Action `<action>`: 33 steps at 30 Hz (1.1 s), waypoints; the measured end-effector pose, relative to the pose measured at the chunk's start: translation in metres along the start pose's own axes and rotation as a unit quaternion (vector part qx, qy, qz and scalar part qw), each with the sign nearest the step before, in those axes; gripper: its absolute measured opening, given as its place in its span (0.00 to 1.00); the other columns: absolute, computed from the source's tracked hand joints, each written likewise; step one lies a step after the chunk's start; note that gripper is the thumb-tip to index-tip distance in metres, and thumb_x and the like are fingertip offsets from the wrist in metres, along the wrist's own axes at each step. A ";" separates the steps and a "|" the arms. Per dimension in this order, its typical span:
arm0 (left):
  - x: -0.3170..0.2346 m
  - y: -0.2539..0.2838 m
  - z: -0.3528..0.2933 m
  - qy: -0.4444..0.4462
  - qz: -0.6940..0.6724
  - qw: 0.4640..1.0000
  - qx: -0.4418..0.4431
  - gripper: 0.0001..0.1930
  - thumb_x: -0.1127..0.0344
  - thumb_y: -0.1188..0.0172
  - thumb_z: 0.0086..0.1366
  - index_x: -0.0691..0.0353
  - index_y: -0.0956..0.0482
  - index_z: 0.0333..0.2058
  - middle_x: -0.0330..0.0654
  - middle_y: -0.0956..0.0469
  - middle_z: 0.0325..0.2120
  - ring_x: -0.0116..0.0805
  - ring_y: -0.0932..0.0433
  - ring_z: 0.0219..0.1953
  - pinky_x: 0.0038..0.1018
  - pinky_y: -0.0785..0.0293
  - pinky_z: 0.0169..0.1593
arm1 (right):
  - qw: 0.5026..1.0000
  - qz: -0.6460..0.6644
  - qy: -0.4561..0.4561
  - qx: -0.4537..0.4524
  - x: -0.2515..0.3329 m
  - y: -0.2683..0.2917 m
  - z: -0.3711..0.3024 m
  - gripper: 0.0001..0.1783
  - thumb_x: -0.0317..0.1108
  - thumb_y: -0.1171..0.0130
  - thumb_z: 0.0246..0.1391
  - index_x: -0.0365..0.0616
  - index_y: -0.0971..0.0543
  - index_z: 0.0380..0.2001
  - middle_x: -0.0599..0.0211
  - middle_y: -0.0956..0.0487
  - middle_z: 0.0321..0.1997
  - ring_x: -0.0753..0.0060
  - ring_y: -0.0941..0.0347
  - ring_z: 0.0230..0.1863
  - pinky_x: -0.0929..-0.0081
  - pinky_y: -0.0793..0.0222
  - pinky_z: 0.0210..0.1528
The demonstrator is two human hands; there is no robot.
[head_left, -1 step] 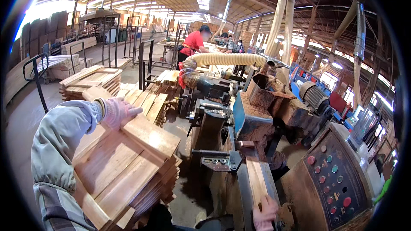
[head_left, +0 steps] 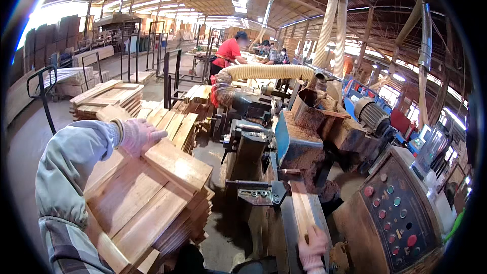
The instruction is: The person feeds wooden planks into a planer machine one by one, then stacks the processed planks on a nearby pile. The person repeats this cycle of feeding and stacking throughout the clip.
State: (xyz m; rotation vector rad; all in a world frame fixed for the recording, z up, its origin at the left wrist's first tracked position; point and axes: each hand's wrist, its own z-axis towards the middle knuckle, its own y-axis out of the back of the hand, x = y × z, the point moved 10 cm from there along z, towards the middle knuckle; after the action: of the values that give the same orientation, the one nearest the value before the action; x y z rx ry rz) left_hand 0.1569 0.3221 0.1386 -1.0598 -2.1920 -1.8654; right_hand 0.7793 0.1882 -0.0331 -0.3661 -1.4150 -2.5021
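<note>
My left hand (head_left: 138,137), in a pale pink knit glove, grips a wooden board (head_left: 177,165) lying across the top of a stack of flat boards (head_left: 137,200) at my left. Its fingers curl over the board's far edge. On the right, my gloved right hand (head_left: 313,246) is closed on the near end of a narrow wooden strip (head_left: 303,208). This strip lies lengthwise on the metal bed of a woodworking machine (head_left: 299,144). Its far end runs in beside the machine's blue guard, where the tip is hidden.
A control panel (head_left: 401,213) with several buttons stands at the right. Past the machine are a motor (head_left: 371,114) and a cream dust hose (head_left: 269,71). More stacked wood (head_left: 104,99) lies at the far left. A person in red (head_left: 229,50) leans over a table behind.
My right hand has moved slightly forward along the machine bed with the strip. The left hand stays on the board, almost unmoved.
</note>
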 end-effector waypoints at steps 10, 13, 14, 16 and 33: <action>-0.125 0.118 0.017 -0.112 -0.023 0.983 -0.141 0.47 0.52 0.18 0.50 0.59 0.32 0.65 0.51 0.15 0.41 0.56 0.13 0.43 0.50 0.15 0.48 | 0.843 0.520 0.100 0.087 0.119 0.017 0.117 0.53 0.45 0.19 0.55 0.40 0.33 0.79 0.47 0.28 0.78 0.49 0.31 0.76 0.57 0.37 0.79; -0.209 0.136 0.049 -0.209 -0.030 0.973 -0.088 0.57 0.51 0.15 0.46 0.59 0.36 0.73 0.53 0.16 0.49 0.57 0.15 0.51 0.48 0.16 0.54 | 0.944 0.080 0.314 0.059 0.205 0.074 0.043 0.69 0.60 0.14 0.37 0.55 0.37 0.81 0.37 0.35 0.79 0.28 0.36 0.76 0.42 0.39 0.78; -0.247 0.147 0.060 -0.252 -0.035 0.962 -0.097 0.58 0.50 0.15 0.46 0.59 0.37 0.74 0.53 0.16 0.51 0.56 0.15 0.53 0.49 0.16 0.55 | 0.954 0.012 0.285 0.094 0.199 0.076 0.022 0.68 0.60 0.15 0.35 0.51 0.35 0.78 0.38 0.33 0.76 0.30 0.28 0.69 0.42 0.32 0.72; -0.317 0.162 0.074 -0.332 -0.037 0.933 -0.134 0.58 0.49 0.16 0.47 0.58 0.36 0.74 0.52 0.16 0.51 0.56 0.15 0.55 0.49 0.16 0.57 | 0.980 0.048 0.140 0.136 0.144 0.088 -0.017 0.61 0.55 0.16 0.35 0.47 0.30 0.73 0.39 0.29 0.72 0.33 0.22 0.59 0.43 0.26 0.65; -0.134 0.123 -0.012 -0.098 -0.084 0.934 -0.334 0.35 0.74 0.33 0.65 0.61 0.28 0.71 0.46 0.19 0.61 0.44 0.23 0.65 0.42 0.33 0.74 | 0.928 -0.275 -0.249 0.042 -0.024 0.167 -0.283 0.65 0.47 0.16 0.34 0.43 0.33 0.78 0.44 0.26 0.68 0.37 0.30 0.63 0.49 0.33 0.69</action>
State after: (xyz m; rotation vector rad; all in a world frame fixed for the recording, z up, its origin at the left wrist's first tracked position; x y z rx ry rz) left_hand 0.3206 0.2540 0.1821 -1.2093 -1.7989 -2.8086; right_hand 0.8298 -0.1366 -0.0486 -0.7153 -2.0538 -2.8971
